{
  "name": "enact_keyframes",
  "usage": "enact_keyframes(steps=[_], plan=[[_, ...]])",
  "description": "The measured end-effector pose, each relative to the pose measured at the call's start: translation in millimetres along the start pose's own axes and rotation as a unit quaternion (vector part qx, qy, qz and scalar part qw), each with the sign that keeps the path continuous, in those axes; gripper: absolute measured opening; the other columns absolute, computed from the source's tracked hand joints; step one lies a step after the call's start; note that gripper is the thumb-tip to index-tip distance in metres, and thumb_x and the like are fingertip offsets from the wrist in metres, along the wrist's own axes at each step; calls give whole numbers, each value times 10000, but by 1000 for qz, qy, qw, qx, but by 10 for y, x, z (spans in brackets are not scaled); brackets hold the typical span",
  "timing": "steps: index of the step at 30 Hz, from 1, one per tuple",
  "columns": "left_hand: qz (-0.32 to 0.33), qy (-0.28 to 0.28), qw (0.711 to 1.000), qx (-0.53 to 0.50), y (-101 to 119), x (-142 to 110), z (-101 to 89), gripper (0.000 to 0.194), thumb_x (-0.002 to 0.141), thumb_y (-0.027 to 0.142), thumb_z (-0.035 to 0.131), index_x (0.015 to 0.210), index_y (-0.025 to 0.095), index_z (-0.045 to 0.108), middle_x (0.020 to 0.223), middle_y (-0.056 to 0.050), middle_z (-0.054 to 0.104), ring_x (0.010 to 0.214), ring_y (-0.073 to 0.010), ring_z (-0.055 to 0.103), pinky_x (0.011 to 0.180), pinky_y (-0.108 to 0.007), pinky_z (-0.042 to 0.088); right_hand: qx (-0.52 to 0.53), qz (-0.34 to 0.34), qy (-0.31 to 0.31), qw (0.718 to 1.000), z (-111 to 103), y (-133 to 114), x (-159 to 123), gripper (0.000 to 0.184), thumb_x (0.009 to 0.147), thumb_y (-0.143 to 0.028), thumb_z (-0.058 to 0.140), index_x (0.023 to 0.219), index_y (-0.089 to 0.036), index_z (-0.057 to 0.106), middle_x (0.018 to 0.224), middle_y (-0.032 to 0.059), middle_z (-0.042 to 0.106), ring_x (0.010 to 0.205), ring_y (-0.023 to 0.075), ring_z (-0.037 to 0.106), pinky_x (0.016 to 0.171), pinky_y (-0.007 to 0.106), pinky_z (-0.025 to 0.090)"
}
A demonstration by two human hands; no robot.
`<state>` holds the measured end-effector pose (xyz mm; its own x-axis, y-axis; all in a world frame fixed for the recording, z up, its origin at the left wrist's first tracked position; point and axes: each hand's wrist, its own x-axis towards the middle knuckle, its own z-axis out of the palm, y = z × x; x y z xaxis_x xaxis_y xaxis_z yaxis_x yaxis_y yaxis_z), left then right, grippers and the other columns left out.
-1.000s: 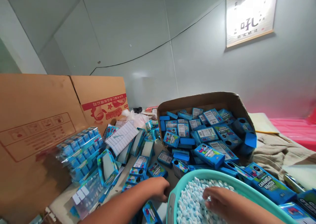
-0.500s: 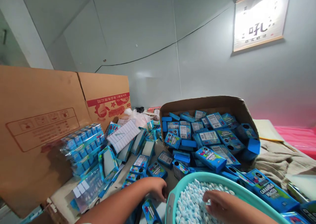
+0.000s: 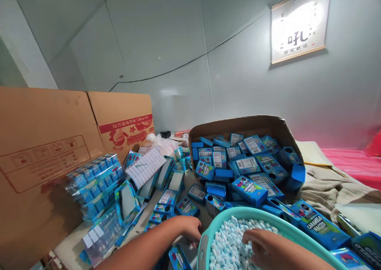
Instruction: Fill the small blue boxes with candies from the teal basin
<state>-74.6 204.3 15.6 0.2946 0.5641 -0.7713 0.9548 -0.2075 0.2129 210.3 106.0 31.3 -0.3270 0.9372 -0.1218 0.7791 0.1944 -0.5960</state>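
Right hand (image 3: 262,244) rests among pale blue-white candies (image 3: 226,246) inside round teal plastic basin (image 3: 205,242), grip indiscernible; left hand (image 3: 187,228) curled beside rim, contents hidden.

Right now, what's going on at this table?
A person's right hand is down among the pale blue-white candies in a teal basin. Their left hand rests just outside its rim, by a small blue box. An open carton heaped with blue boxes lies behind, with more scattered on the table.
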Motion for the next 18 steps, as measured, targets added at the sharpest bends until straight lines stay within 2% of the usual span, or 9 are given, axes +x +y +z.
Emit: enact_keyframes(steps=[4, 10, 18], plan=[[-7, -2, 1000, 5, 1, 59, 2, 272, 940, 400, 712, 969, 130, 686, 844, -10, 692, 727, -133, 665, 709, -308, 587, 18, -14, -19, 1000, 24, 94, 0, 257, 616, -314, 623, 856, -405, 649, 922, 21, 711, 869, 329, 676, 751, 486, 492], [-14, 8, 1000, -1, -37, 134, 54, 210, 933, 311, 725, 1029, 129, 681, 930, -23, 686, 760, -127, 654, 675, -272, 575, 22, -17, -23, 999, -26, 52, -28, 298, 591, -305, 653, 869, -413, 647, 937, 25, 705, 877, 334, 676, 746, 481, 486], [-64, 26, 998, 4, 39, 208, 74, 289, 964, 408, 679, 1044, 130, 685, 951, -38, 695, 799, -151, 672, 711, -308, 588, 6, -4, -36, 999, -61, -36, -67, 356, 615, -300, 637, 957, -382, 687, 985, 30, 710, 918, 343, 678, 780, 477, 491]])
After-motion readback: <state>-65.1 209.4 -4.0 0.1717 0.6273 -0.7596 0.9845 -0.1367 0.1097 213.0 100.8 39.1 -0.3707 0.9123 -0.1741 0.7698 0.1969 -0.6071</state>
